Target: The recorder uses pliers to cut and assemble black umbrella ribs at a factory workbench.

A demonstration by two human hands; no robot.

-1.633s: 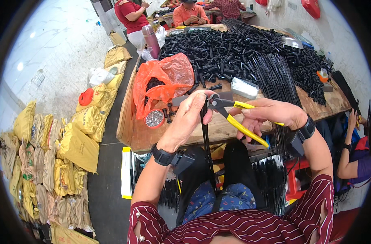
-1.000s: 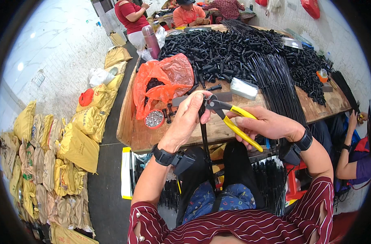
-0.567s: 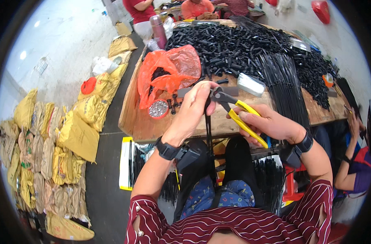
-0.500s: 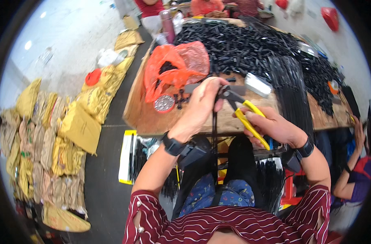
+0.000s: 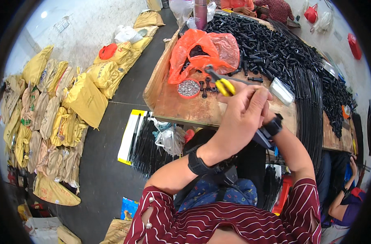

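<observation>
My left hand [image 5: 243, 116] reaches across in front of my right hand [image 5: 268, 116] above the table's near edge. Its fingers are pinched together; what they hold, if anything, is hidden. Yellow-handled pliers [image 5: 225, 86] stick out past the left hand, jaws toward the orange-red bag, gripped by my right hand, which is mostly covered. Beyond the jaws lies the orange-red plastic bag [image 5: 180, 55] with black pieces inside. Beside it stands a red round dish [image 5: 189, 88] of small silvery metal bits. Several short black parts [image 5: 204, 89] lie by the dish.
A big heap of black tubular parts [image 5: 266, 46] covers the far side of the wooden table [image 5: 165, 91]. Long thin black strands [image 5: 309, 118] hang over its right edge. A clear-wrapped white pack [image 5: 282, 91] lies nearby. Yellow sacks [image 5: 85, 99] line the left wall. Another person's arm [image 5: 343, 195] shows at right.
My left hand has swung rightward and down, across my right hand. The plier jaws have moved away from the left fingertips and now point far left. The view has shifted, too.
</observation>
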